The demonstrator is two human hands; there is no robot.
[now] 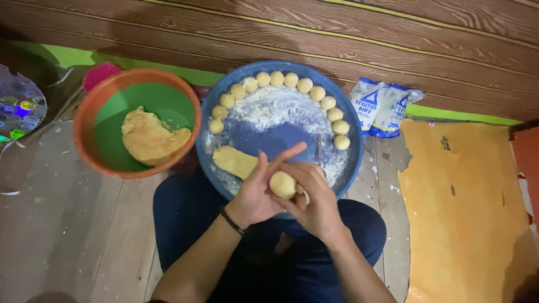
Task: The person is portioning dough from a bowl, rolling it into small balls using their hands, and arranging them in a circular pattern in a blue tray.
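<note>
Dough ball (pixel 282 184): cupped between left hand (pixel 258 193) and right hand (pixel 315 203), palms pressed around it. Just beyond: floured blue tray (pixel 348 118), dough slab (pixel 234 161), arc of finished balls (pixel 292 80). Farther left: orange-rimmed green bowl (pixel 106 95) with dough lump (pixel 149 136).

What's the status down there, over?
Left hand and right hand cupped around one dough ball. Blue tray under them holds a row of finished balls. Nothing in the way.

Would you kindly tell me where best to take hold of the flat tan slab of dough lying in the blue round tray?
Probably by the tan dough slab's left end, from the left: that end lies free on the floured blue tray, while the left hand overlaps the right end.
</note>
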